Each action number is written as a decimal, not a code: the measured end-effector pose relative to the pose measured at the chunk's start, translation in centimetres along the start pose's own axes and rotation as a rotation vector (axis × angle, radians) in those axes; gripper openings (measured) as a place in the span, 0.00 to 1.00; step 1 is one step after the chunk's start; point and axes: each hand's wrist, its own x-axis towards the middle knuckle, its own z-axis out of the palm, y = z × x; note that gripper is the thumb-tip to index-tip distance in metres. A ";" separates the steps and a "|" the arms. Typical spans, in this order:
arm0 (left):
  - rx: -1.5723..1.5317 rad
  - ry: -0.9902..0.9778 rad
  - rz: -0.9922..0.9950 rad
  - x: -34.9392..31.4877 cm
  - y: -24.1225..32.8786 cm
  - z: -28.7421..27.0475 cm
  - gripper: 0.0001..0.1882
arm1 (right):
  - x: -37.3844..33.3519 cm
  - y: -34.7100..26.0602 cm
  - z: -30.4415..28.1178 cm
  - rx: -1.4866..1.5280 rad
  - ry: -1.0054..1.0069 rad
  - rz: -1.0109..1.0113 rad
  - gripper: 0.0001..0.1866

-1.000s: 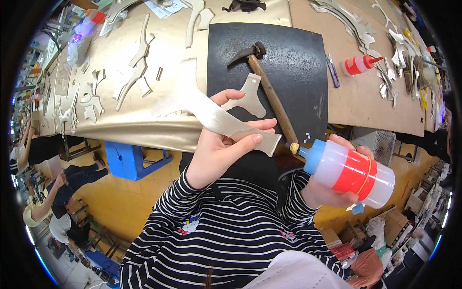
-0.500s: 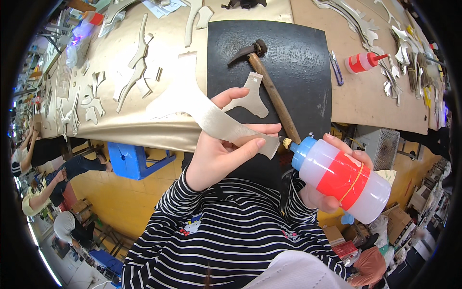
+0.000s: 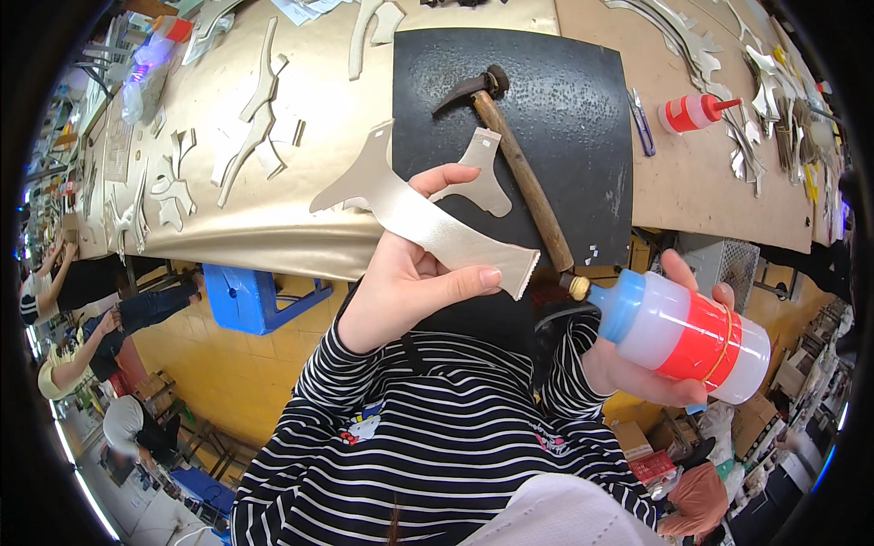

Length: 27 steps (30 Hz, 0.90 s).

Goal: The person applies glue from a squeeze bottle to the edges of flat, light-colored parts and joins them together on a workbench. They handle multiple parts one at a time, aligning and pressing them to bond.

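Observation:
My left hand point(image 3: 396, 291) pinches a pale metallic leather cut piece point(image 3: 428, 232), forked at its far end, with its straight frayed end pointing right. In my right hand point(image 3: 624, 375) lies a clear squeeze bottle point(image 3: 646, 318) with a blue cap and a red band, tilted so its yellowish-tipped nozzle points left. A gap separates the nozzle from the leather's end. Just beyond my left fingers, a second Y-shaped leather piece point(image 3: 487, 187) rests on the black mat point(image 3: 583, 118). Beside it lies a hammer point(image 3: 523, 177) with a wooden handle.
More cut pieces point(image 3: 259, 127) are spread on the gold-covered table at left. A utility knife point(image 3: 642, 123) and a small red-labelled bottle point(image 3: 694, 113) lie right of the mat. A blue stool point(image 3: 238, 296) stands below the table; other people are at far left.
The bottle has moved right and slightly down, drawing its nozzle away from the leather's end. My left hand has shifted slightly, still holding the leather.

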 end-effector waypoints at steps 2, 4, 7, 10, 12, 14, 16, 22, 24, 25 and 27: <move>-0.021 0.005 -0.007 -0.1 0.0 0.0 0.41 | -0.1 0.0 -0.2 -0.062 0.030 -0.009 0.47; -0.002 0.024 -0.021 -0.3 0.1 0.1 0.41 | -0.3 0.0 -0.2 -0.166 -0.050 -0.022 0.45; 0.071 0.042 0.000 -0.6 0.0 0.4 0.40 | -0.5 0.2 0.0 -0.042 -0.049 0.025 0.42; 0.145 0.037 0.054 -0.7 -0.2 0.5 0.39 | -0.4 0.9 0.3 0.043 -0.094 -0.070 0.42; 0.178 0.028 0.114 -0.6 -0.4 0.6 0.38 | -0.3 1.2 0.6 0.068 -0.087 -0.100 0.44; 0.195 0.016 0.145 -0.5 -0.5 0.4 0.36 | -0.3 1.2 0.9 0.067 -0.083 -0.062 0.48; 0.215 0.010 0.164 -0.5 -0.6 0.3 0.33 | -0.3 1.0 1.1 0.082 -0.074 -0.034 0.50; 0.271 0.002 0.190 -0.6 -0.7 0.1 0.23 | -0.1 0.5 1.0 0.098 -0.150 0.017 0.50; 0.286 -0.003 0.193 -0.6 -0.7 0.1 0.21 | -0.3 0.6 0.6 0.109 -0.159 0.005 0.49; 0.294 -0.005 0.195 -0.6 -0.7 0.1 0.20 | -0.1 0.5 0.2 0.102 -0.197 0.023 0.49; 0.308 -0.006 0.202 -0.6 -0.7 0.1 0.19 | 0.3 -0.1 -0.6 0.090 -0.290 0.068 0.49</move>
